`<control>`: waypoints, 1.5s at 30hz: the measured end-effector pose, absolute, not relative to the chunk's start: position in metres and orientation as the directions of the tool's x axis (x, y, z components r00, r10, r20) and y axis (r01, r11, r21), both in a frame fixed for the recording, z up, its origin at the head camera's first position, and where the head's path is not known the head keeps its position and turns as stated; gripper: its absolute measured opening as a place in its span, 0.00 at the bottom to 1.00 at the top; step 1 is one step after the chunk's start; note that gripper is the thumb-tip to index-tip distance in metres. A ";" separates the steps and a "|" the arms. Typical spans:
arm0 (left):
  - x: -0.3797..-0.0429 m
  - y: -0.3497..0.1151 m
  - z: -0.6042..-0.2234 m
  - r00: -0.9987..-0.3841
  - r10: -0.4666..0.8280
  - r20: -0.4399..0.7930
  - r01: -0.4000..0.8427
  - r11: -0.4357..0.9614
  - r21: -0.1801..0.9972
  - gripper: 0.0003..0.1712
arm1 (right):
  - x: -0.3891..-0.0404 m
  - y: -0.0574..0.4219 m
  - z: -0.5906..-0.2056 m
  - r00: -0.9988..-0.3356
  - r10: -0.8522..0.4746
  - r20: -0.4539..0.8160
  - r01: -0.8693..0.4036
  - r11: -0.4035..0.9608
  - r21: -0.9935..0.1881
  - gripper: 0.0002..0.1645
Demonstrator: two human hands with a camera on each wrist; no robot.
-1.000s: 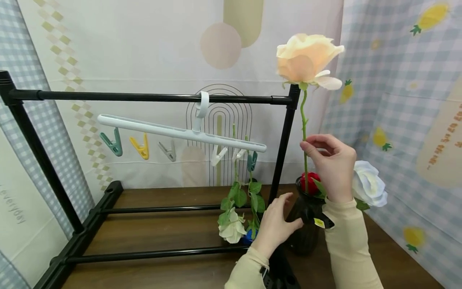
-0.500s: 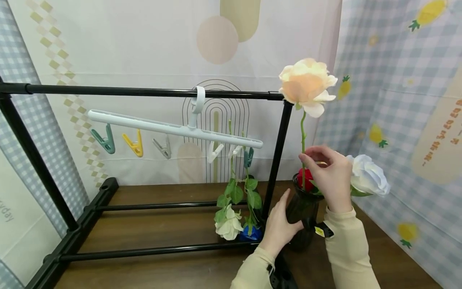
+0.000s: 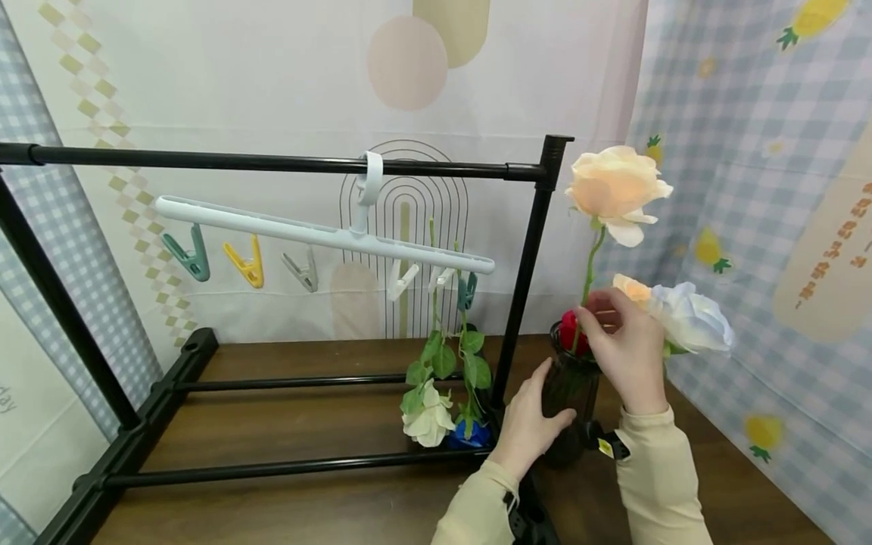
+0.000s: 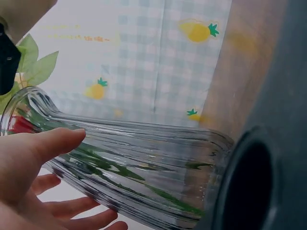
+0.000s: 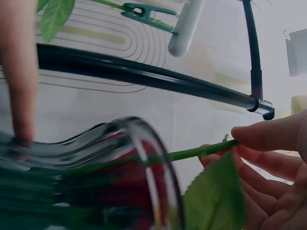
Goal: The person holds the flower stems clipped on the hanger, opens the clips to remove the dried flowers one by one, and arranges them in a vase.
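Observation:
My right hand (image 3: 623, 344) pinches the green stem (image 5: 192, 152) of a peach artificial rose (image 3: 616, 185) between thumb and fingers. The bloom stands upright above the hand, and the stem's lower part runs down inside a clear ribbed glass vase (image 4: 144, 158). Also in the vase is a red rose (image 3: 571, 333), at its mouth. A pale blue rose (image 3: 691, 318) and a second peach bloom (image 3: 632, 289) show behind the right hand. My left hand (image 3: 530, 424) is at the vase's side, fingers extended along the glass and thumb spread apart.
A black rack (image 3: 272, 159) stands left of the vase. From its top bar hangs a tilted white hanger (image 3: 327, 236) with several clips. Two of them hold upside-down stems, a white rose (image 3: 428, 416) and a blue flower (image 3: 470, 434). Patterned cloths hang behind.
My right hand has lowered the peach rose, and its stem has gone further down into the vase. My left hand has stayed beside the vase. The head view has shifted slightly.

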State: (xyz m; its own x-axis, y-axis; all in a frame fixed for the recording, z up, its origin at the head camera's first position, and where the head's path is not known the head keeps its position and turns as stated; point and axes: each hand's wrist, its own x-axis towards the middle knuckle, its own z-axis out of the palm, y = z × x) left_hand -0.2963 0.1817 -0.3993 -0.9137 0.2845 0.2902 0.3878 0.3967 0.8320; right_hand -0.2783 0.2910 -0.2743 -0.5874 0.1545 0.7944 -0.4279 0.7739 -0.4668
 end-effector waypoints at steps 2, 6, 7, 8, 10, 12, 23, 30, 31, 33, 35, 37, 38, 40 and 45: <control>-0.297 0.181 -0.398 -0.909 0.292 0.299 0.401 0.407 0.821 0.43 | -0.278 0.293 -0.277 -0.612 0.156 0.775 -0.401 0.784 -0.474 0.08; -0.298 0.179 -0.396 -0.899 0.307 0.314 0.425 0.429 0.797 0.41 | -0.275 0.295 -0.282 -0.681 0.143 0.718 -0.358 0.790 -0.498 0.09; -0.298 0.179 -0.396 -0.897 0.308 0.316 0.428 0.432 0.794 0.41 | -0.275 0.295 -0.283 -0.693 0.137 0.708 -0.356 0.789 -0.501 0.10; -0.299 0.178 -0.396 -0.897 0.308 0.317 0.429 0.436 0.791 0.40 | -0.274 0.296 -0.284 -0.700 0.131 0.702 -0.356 0.788 -0.502 0.10; -0.299 0.178 -0.395 -0.900 0.305 0.313 0.424 0.439 0.792 0.40 | -0.274 0.297 -0.286 -0.705 0.115 0.700 -0.358 0.795 -0.490 0.10; -0.298 0.177 -0.395 -0.902 0.302 0.309 0.420 0.445 0.791 0.39 | -0.273 0.298 -0.288 -0.707 0.094 0.700 -0.356 0.809 -0.468 0.09; -0.300 0.175 -0.392 -0.884 0.324 0.337 0.460 0.475 0.750 0.39 | -0.274 0.302 -0.296 -0.713 -0.035 0.700 -0.345 0.887 -0.307 0.04; -0.300 0.174 -0.392 -0.886 0.345 0.310 0.453 0.497 0.741 0.40 | -0.270 0.304 -0.295 -0.758 -0.032 0.652 -0.329 0.881 -0.340 0.09; -0.300 0.174 -0.392 -0.888 0.345 0.305 0.449 0.499 0.742 0.40 | -0.270 0.304 -0.295 -0.759 -0.028 0.650 -0.327 0.880 -0.344 0.09; -0.300 0.175 -0.392 -0.888 0.347 0.300 0.446 0.501 0.742 0.40 | -0.268 0.304 -0.296 -0.762 -0.020 0.648 -0.325 0.877 -0.355 0.10; -0.300 0.176 -0.391 -0.890 0.351 0.293 0.442 0.501 0.744 0.40 | -0.266 0.304 -0.295 -0.756 -0.015 0.655 -0.332 0.870 -0.364 0.11; -0.300 0.176 -0.390 -0.890 0.359 0.280 0.437 0.503 0.746 0.41 | -0.262 0.305 -0.294 -0.745 -0.008 0.667 -0.348 0.858 -0.379 0.11; -0.300 0.175 -0.390 -0.892 0.361 0.273 0.433 0.505 0.747 0.42 | -0.259 0.306 -0.293 -0.735 -0.009 0.678 -0.360 0.852 -0.380 0.12; -0.300 0.174 -0.389 -0.894 0.367 0.258 0.425 0.508 0.749 0.43 | -0.253 0.308 -0.290 -0.714 -0.012 0.701 -0.392 0.836 -0.385 0.13; -0.299 0.172 -0.389 -0.895 0.376 0.238 0.415 0.510 0.753 0.44 | -0.240 0.316 -0.285 -0.717 -0.013 0.697 -0.387 0.839 -0.383 0.13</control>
